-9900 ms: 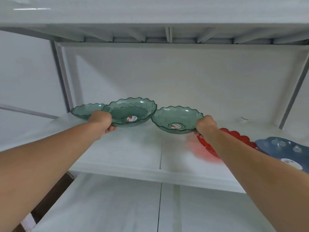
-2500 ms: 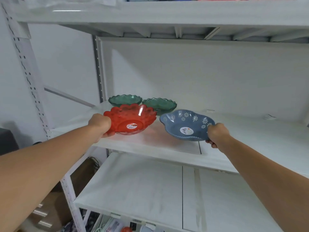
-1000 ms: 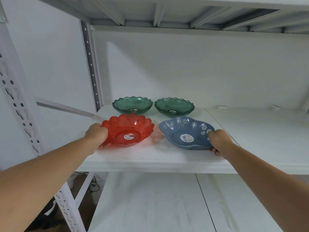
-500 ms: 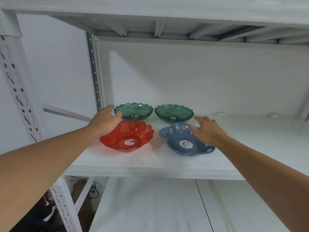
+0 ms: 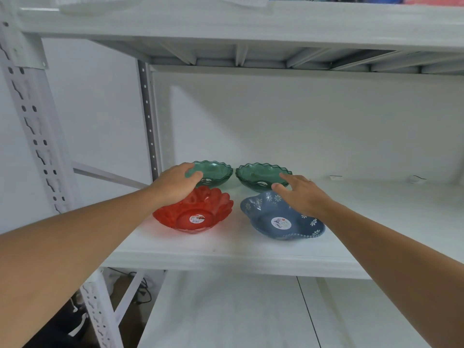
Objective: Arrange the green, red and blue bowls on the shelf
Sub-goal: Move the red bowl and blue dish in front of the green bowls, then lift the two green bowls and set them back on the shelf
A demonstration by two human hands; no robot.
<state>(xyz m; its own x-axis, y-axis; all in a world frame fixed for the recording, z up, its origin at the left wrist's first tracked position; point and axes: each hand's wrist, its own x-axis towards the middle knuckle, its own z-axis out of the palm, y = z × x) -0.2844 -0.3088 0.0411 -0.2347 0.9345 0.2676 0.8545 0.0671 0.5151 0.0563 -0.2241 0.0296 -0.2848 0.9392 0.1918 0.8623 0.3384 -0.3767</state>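
Note:
Two clear green scalloped bowls stand side by side at the back of the white shelf [image 5: 226,249]: the left green bowl [image 5: 216,172] and the right green bowl [image 5: 261,175]. In front of them rest a red petal-edged bowl [image 5: 198,214] and a blue bowl with white flowers [image 5: 278,219]. My left hand [image 5: 175,183] reaches over the red bowl's back rim, fingers curled at the left green bowl's near edge. My right hand [image 5: 301,194] hovers above the blue bowl's back rim, fingers spread, tips at the right green bowl. I cannot tell whether either hand grips anything.
A white perforated upright [image 5: 37,136] stands at the left and a grey one [image 5: 148,121] at the back corner. Another shelf board [image 5: 251,23] hangs close overhead. A lower shelf [image 5: 226,315] lies below. Small bits [image 5: 416,178] lie at the back right.
Both hands have let go of the red and blue bowls, which now rest on the shelf, and have moved farther back to the green bowls' near rims.

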